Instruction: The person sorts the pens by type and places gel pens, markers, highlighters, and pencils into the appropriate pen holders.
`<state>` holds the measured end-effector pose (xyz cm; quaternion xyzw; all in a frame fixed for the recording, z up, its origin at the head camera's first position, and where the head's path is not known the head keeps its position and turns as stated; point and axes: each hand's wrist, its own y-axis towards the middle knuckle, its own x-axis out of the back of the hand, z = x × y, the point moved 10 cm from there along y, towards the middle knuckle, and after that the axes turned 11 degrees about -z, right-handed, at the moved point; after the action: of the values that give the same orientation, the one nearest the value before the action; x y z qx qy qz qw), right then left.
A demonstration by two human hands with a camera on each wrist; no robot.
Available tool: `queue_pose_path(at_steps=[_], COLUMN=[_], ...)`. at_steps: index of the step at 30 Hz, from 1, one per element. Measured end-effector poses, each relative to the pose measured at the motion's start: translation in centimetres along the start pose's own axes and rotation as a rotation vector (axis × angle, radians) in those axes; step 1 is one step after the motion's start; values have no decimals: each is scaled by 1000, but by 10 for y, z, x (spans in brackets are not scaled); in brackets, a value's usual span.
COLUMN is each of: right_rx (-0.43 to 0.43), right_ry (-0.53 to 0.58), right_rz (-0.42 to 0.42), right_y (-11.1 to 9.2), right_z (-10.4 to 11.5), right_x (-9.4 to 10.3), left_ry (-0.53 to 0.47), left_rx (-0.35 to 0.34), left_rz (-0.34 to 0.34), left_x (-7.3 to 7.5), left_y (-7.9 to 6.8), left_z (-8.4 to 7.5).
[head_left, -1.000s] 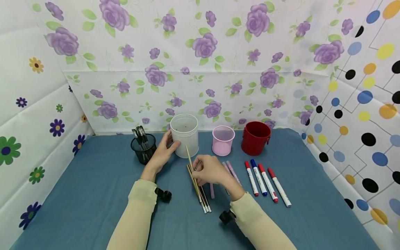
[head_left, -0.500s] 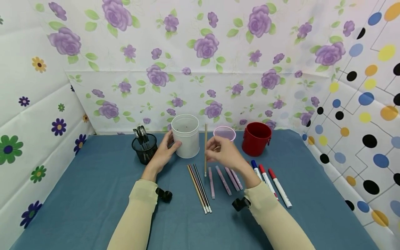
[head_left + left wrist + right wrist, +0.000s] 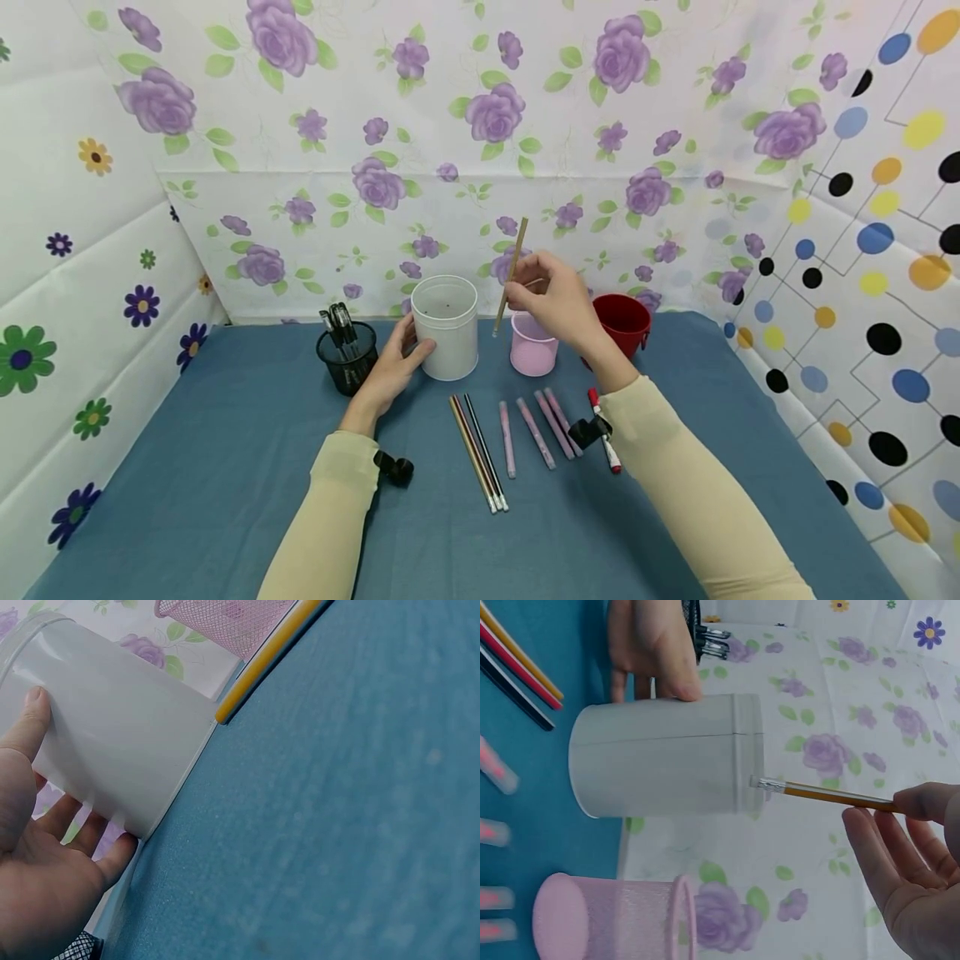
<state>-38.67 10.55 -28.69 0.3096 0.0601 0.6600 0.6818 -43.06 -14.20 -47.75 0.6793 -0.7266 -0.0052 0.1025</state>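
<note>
My left hand holds the side of a white cylindrical pot upright on the table, thumb in front and fingers round behind it. A yellow pencil is pinched in my right hand, raised to the right of the pot. It leans, with its silver ferrule and eraser end down near the level of the pot's rim. In the right wrist view the eraser end of the pencil overlaps the rim of the pot. Three more pencils, yellow, red and black, lie side by side in front of the pot.
A black mesh cup of dark pens stands left of the pot. To its right are a pink mesh cup and a red bucket. Several pink pens and a red-capped marker lie before them; my right sleeve hides other markers.
My right hand has lifted one yellow pencil from the group on the table, moving it up and to the right. My left hand stays at the pot.
</note>
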Motion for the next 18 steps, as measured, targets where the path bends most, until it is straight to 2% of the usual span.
queue_pose_path(at_steps=[18], right_rx=[28], right_ry=[9], right_rz=[-46], right_y=[38], right_z=[24], right_x=[-12], left_ry=[-4], left_rx=[-10], left_rz=[9], left_x=[0], left_y=[0], left_z=[-2])
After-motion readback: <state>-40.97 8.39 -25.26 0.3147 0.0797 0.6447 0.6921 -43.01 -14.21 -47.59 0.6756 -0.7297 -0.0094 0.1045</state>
